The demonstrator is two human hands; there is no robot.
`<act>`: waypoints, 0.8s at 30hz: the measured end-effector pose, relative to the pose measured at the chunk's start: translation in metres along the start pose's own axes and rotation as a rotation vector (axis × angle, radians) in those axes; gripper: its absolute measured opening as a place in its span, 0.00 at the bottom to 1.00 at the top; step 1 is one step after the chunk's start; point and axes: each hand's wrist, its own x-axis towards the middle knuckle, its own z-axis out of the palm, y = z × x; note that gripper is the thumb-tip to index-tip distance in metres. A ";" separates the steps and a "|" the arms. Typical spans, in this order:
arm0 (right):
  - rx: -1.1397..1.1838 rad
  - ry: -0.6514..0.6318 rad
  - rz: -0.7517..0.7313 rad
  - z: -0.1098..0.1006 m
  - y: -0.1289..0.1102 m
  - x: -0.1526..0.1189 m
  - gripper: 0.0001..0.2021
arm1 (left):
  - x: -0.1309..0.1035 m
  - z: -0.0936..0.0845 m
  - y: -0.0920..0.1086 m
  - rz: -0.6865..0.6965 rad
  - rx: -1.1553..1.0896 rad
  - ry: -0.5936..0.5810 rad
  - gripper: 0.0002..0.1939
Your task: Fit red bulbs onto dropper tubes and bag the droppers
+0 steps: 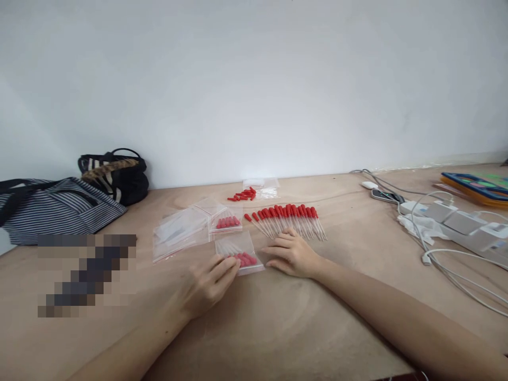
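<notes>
My left hand [210, 281] rests at the left lower corner of a clear zip bag [242, 242] that holds several red-bulbed droppers; its fingers lie close together on the bag's edge. To the right, my right hand [291, 254] lies on the table with its fingers apart, just below the fanned row of red-topped clear droppers [293, 214]. Nothing shows in it. Another bag with red bulbs [227, 221] lies behind the first, overlapping a stack of flat clear bags [180, 233] on the left.
Loose red bulbs [244, 194] and a bag of clear tubes [268, 190] lie near the wall. A striped bag [59, 209] and a black bag [127, 177] stand at left. White chargers [464, 222], cables and a phone [383, 196] are at right.
</notes>
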 end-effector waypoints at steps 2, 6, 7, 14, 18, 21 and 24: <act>0.035 -0.016 0.027 -0.008 0.004 -0.010 0.10 | -0.002 -0.008 -0.003 -0.069 -0.044 0.075 0.10; 0.045 0.018 0.074 -0.026 0.010 -0.029 0.08 | -0.005 -0.015 -0.026 -0.277 -0.036 0.215 0.08; 0.041 0.022 0.087 -0.029 0.011 -0.032 0.07 | -0.006 -0.012 -0.035 -0.297 0.001 0.245 0.08; 0.033 0.052 0.154 -0.031 0.018 -0.036 0.07 | -0.013 0.049 -0.095 -0.420 0.009 0.162 0.08; 0.048 0.066 0.172 -0.030 0.022 -0.037 0.07 | -0.019 0.073 -0.106 -0.444 -0.063 -0.101 0.16; 0.050 0.056 0.179 -0.031 0.024 -0.038 0.07 | -0.020 0.071 -0.107 -0.440 -0.093 -0.186 0.15; 0.048 0.039 0.182 -0.032 0.024 -0.037 0.07 | -0.023 0.059 -0.114 -0.542 -0.106 -0.334 0.17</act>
